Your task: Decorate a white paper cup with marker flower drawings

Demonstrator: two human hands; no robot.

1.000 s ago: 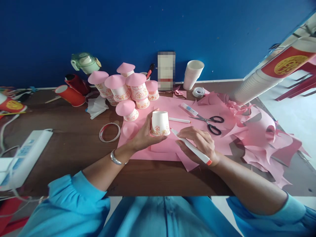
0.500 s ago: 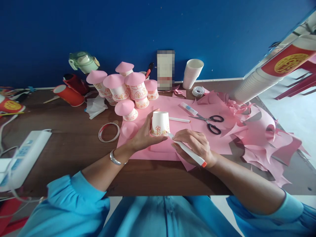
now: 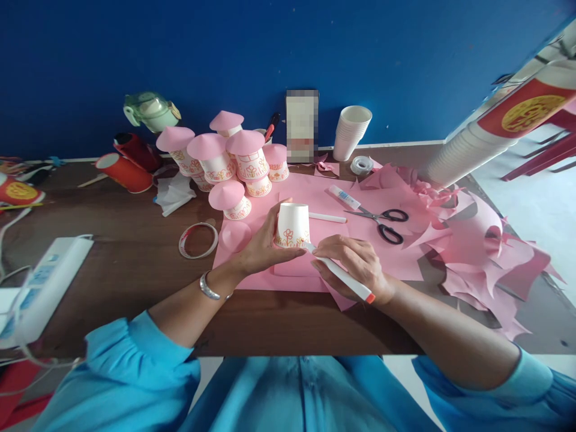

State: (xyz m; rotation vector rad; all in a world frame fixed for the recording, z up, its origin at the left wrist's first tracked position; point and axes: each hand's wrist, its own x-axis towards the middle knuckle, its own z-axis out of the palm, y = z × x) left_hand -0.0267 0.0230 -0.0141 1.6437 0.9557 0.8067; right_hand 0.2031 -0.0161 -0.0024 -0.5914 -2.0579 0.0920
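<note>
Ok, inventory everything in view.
Held cup: one, white, left hand
Paper: many, pink, centre, right
Markers: two, white, right hand and paper
Scissors: one, black-handled, paper
Tube: one, white, paper
Cone roofs: six, pink, on cups
Cup stacks: two, mostly white, back, right
Tape rolls: two, whitish, back, left
Red cups: at least two, red, left
Container: one, green, back left
Power strip: one, white, left
Blurred panel: one, pale, back
Table: one, brown, beneath
Wall: one, blue, behind
Hands: two, bare, centre

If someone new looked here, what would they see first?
Probably the little cup houses with pink pointed roofs, grouped beyond the left hand. Next, the white cup with drawn flowers in that hand, and the right hand pointing a pen at it. Pink paper scraps spread across the table's right side.
</note>
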